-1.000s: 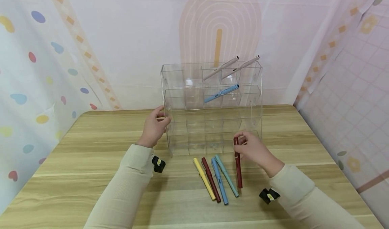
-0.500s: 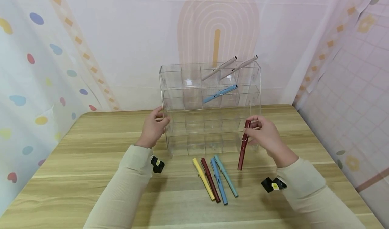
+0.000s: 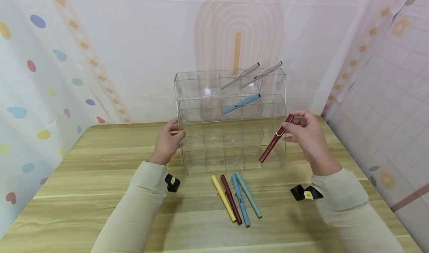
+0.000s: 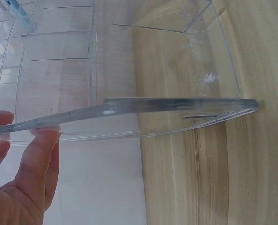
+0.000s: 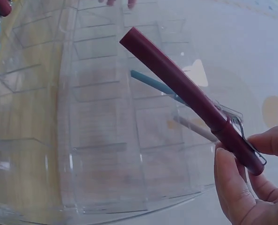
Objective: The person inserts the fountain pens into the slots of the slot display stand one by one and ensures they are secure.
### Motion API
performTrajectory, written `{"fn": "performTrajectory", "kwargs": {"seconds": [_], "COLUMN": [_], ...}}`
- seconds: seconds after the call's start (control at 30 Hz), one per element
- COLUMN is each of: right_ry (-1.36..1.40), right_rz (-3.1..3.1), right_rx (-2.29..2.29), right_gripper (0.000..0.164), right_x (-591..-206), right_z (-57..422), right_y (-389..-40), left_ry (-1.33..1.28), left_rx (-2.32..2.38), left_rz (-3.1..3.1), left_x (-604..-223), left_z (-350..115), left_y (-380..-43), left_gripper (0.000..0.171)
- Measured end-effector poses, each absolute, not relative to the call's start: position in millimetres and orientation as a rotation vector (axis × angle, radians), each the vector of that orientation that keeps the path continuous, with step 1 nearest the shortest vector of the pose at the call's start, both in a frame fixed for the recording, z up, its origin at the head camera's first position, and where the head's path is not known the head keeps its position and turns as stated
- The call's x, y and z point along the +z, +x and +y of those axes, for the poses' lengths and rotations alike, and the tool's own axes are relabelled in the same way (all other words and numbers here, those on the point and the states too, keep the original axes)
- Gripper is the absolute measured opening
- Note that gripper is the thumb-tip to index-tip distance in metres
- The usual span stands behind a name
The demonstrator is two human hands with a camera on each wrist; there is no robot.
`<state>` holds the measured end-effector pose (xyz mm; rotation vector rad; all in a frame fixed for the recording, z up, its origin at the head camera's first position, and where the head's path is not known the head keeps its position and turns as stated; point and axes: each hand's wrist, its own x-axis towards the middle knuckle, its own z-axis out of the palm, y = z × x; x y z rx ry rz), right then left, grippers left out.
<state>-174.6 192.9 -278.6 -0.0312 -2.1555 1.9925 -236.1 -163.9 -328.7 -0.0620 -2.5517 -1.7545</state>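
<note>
A clear acrylic tiered rack [image 3: 231,120] stands on the table, divided into compartments. My left hand [image 3: 167,143] pinches its left side panel between thumb and fingers, as the left wrist view confirms. Beside the rack's right edge, my right hand [image 3: 311,139] holds a dark red pen [image 3: 275,139] by its clipped cap end. That pen is tilted in the air, its lower end pointing left and down before the lower tiers. Two pale pens [image 3: 244,73] lean in the top tier. One light blue pen [image 3: 241,104] leans in the tier below them.
On the table before the rack lie a yellow pen [image 3: 223,198], another dark red pen [image 3: 231,199], a blue pen [image 3: 240,201] and a teal pen [image 3: 248,194], side by side. A patterned cloth backdrop [image 3: 147,59] hangs behind and along both sides.
My right hand has lifted the dark red pen up and to the right, away from the table pens, tilting it more. My left hand stays on the rack's side.
</note>
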Motion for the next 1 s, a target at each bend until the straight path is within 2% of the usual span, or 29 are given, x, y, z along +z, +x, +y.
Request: {"fn": "performTrajectory", "kwargs": {"seconds": [0.5, 1.0], "right_ry": [-0.135, -0.114], "right_rz": [-1.630, -1.410], "right_rx": [2.102, 2.049], "right_gripper": [0.029, 0.030], "right_x": [-255, -239], "right_z": [193, 185], "right_y": [-192, -208], "left_ry": [-0.059, -0.063], "left_rx": [-1.749, -1.755], "left_rz": [-2.559, -2.564], "left_x": [-327, -328], "left_z": [-166, -167], "left_y": [-235, -234], "left_gripper": [0.059, 0.060]}}
